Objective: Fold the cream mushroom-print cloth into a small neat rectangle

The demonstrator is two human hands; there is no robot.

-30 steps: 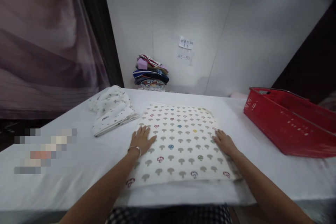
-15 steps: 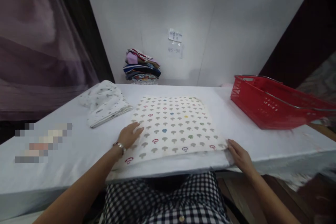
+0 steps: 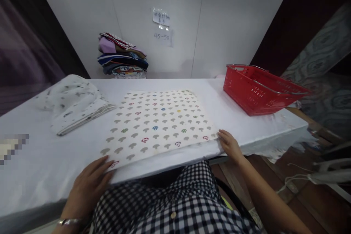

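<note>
A white cloth printed with mushrooms [image 3: 164, 117] lies spread flat before me, mostly grey shapes with a few coloured ones. My left hand [image 3: 89, 181], a metal band at its wrist, has its fingers stretched out and fingertips at the cloth's front left corner. At the front right corner, my right hand [image 3: 229, 145] has its fingers and thumb closed on the cloth's edge. Left of the mushroom cloth lies another white cloth with small dark prints [image 3: 79, 104], partly folded and partly bunched up.
A red plastic basket [image 3: 257, 95] with metal handles stands on the right of the white-covered table [image 3: 208, 91]. Folded fabrics [image 3: 123, 58] are stacked at the back against the wall. Paper signs [image 3: 161, 25] hang there. A blurred-out patch [image 3: 11, 148] lies at far left.
My left hand has slid from the cloth's left side towards me, to its front left corner. My right hand stays at the front right corner. The view has shifted to the right.
</note>
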